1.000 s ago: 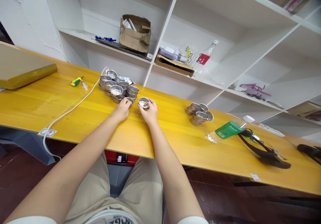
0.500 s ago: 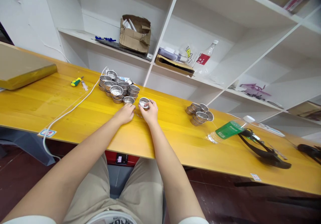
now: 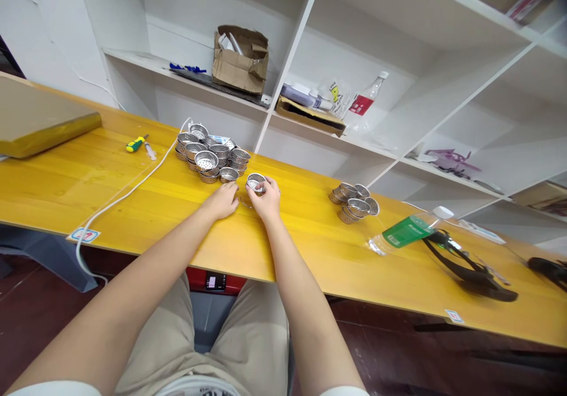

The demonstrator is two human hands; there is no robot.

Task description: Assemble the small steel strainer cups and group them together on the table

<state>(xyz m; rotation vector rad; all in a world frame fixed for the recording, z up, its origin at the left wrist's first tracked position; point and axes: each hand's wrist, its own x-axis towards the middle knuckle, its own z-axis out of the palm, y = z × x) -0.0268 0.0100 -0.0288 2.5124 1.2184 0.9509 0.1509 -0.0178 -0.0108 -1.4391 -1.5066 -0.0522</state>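
My right hand [image 3: 267,200] is closed around the side of a small perforated metal strainer cup [image 3: 256,182], its open top facing up. Just left of it, my left hand [image 3: 224,200] rests low over the table with its fingers curled; what they pinch, if anything, is hidden. A thin curved wire [image 3: 246,203] shows between the two hands. Right behind my left fingers stands another strainer cup [image 3: 229,175], at the front of a cluster of stacked strainer cups [image 3: 206,161].
Further right on the yellow table [image 3: 305,224] stands a smaller group of strainer cups [image 3: 355,205]. Beyond it lie a green-labelled bottle [image 3: 407,230] and a black strap [image 3: 465,272]. At left are a white cable [image 3: 133,190], a screwdriver [image 3: 136,143] and a flat box [image 3: 44,118].
Both hands stay almost in place, the right still on its strainer cup. The view has shifted very slightly.
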